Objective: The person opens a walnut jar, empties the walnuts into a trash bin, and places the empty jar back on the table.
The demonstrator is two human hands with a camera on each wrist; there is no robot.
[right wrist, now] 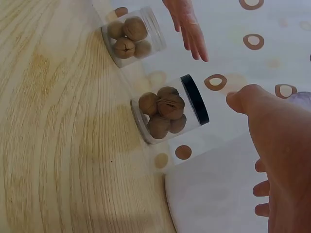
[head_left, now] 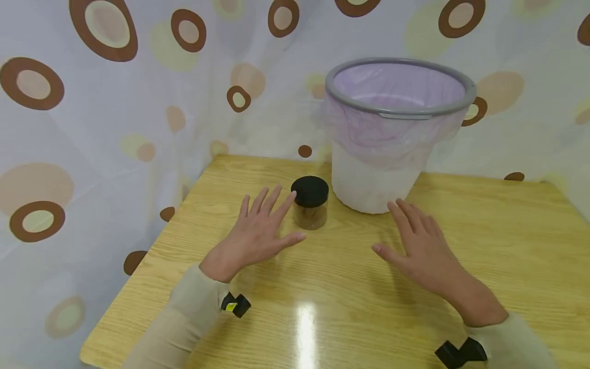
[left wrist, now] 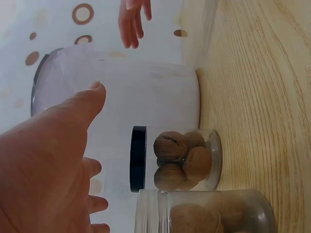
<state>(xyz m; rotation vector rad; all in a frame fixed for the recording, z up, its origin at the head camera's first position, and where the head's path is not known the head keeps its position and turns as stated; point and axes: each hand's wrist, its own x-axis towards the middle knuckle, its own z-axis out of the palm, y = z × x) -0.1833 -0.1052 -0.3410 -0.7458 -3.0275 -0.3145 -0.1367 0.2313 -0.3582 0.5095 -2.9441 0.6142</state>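
Note:
A clear jar (head_left: 311,215) with a black lid (head_left: 310,190) stands upright on the table, and both wrist views show it holds several walnuts (right wrist: 167,109). Beside it is a second clear jar (left wrist: 153,213) without a lid, also with walnuts (right wrist: 129,36) inside; in the head view my left hand hides it. My left hand (head_left: 258,236) is spread above the table, its index fingertip overlapping the black lid in the head view. Right of the jars, my right hand (head_left: 421,246) hovers with fingers extended and thumb apart, holding nothing.
A white bin (head_left: 369,184) with a grey rim (head_left: 401,110) and a purple bag (head_left: 392,133) stands behind the lidded jar. Around the wooden table (head_left: 350,318) hangs a patterned curtain (head_left: 106,133) at the back and left. Both sleeves carry black wrist devices.

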